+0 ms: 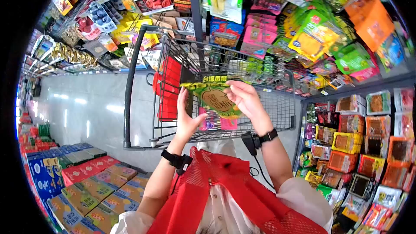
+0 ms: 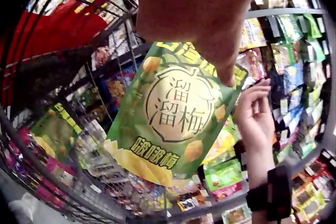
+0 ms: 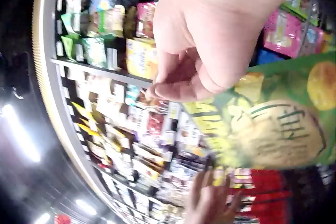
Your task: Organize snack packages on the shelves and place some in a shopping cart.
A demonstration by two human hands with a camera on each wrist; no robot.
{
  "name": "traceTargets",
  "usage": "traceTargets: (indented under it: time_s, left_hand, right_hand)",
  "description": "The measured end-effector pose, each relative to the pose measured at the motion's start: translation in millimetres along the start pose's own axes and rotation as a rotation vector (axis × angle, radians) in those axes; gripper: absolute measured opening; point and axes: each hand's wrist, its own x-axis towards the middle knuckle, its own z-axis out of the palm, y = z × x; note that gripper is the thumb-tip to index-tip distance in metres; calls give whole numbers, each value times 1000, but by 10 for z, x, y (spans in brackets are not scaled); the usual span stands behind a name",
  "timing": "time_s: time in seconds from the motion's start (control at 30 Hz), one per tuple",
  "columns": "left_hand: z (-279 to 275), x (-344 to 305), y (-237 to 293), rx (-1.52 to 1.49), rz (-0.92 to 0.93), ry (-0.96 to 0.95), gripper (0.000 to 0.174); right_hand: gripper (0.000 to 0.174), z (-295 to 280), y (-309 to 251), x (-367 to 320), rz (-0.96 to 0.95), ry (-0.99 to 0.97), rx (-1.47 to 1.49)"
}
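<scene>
A green bag of plums (image 1: 219,99) with a yellow printed top hangs over the shopping cart, its large plum emblem facing the person. My right hand (image 1: 245,99) pinches it near the upper right; in the right wrist view the bag (image 3: 283,124) passes beneath the curled fingers. Along the bag's left edge lie the straight fingers of my left hand (image 1: 188,117), thumb spread away. The left wrist view shows the bag (image 2: 168,113) front on, overlapped at the top by the left hand (image 2: 194,19).
The wire shopping cart (image 1: 132,91) has a red panel (image 1: 167,89) and holds a pink packet (image 1: 223,123) and another green bag (image 2: 55,129). Snack shelves stand ahead and to the right. Stacked boxes (image 1: 89,195) fill the lower left.
</scene>
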Motion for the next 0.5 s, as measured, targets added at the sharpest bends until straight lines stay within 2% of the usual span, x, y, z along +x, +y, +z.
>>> traceTargets:
  time_s: [0.03,0.07,0.1,0.13,0.17,0.23,0.3,0.37,0.43,0.5]
  left_hand:
    - [9,8,241,-215,-8,-24,101]
    - [40,-5,336,-244,20,-52,103]
    - [78,-11,396,-272,48,-80,104]
    - [206,-52,264,-243,49,-103,102]
    - [358,24,-76,-278,-95,-139,91]
    - [533,365,-517,-381,-243,-194,78]
    - [513,310,-402,-206,-199,-163,67]
    - [398,244,-266,-163,-108,-164,59]
    - [422,274,-337,-309,-304,-167,64]
    - [485,233,-384,-380,-370,-172,60]
  right_hand:
    - [22,159,-107,-252,-137,-101,67]
    - [23,263,-173,-437,-273,-204,132]
    - [23,322,-215,-531,-297,-203,119]
    - [23,366,-223,-621,-372,-89,14]
    - [22,376,-251,-664,-444,27,-92]
    - [27,-105,-207,-428,-485,114,-280]
    - [29,-339,-111,-835,-387,321,-618]
    - [32,-666,138,-1276,-302,407,-633]
    - [36,-1176,485,-1648,-177,514,-667]
    - [39,-1533,877,-2001,-44,595,-661]
